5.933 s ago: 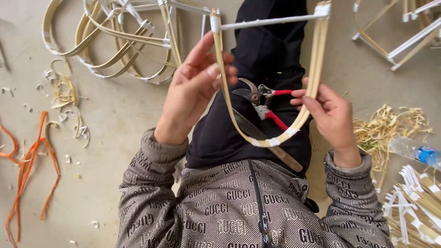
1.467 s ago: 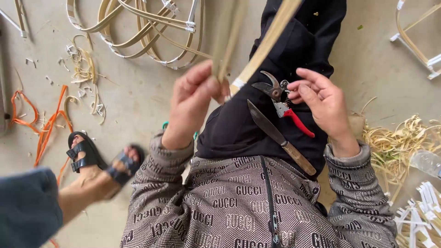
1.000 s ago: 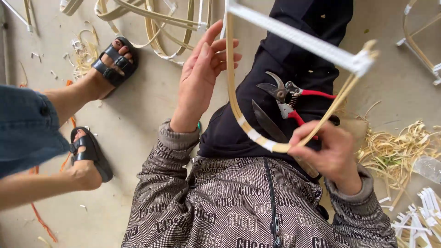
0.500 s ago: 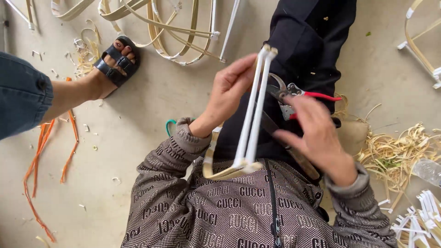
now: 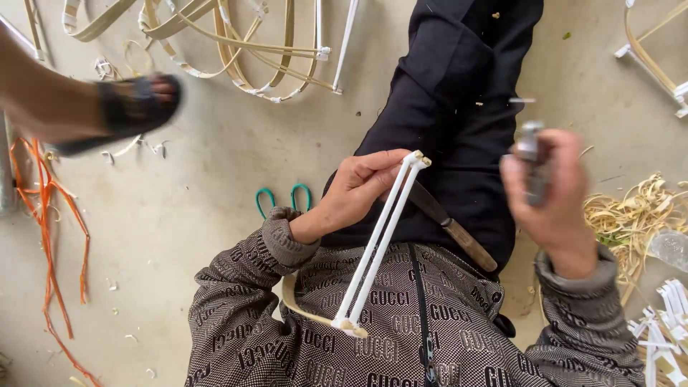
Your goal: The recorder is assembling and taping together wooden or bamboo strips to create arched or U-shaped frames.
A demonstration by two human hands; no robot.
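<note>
Jacket was brown-grey knit, dark repeating letter-and-logo pattern all over. Dark zip ran down the centre front with a metal pull. Ribbed plain cuffs closed both sleeves at the wrists. Left hand (image 5: 355, 188) and right hand (image 5: 552, 193) were bare, no gloves. Trousers were plain black, specked with pale shavings on the far side.

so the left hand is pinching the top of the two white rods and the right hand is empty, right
Not quite. The left hand does pinch the top of the two white rods, but the right hand is not empty: the head view shows it gripping a small, blurred metal tool.
</note>
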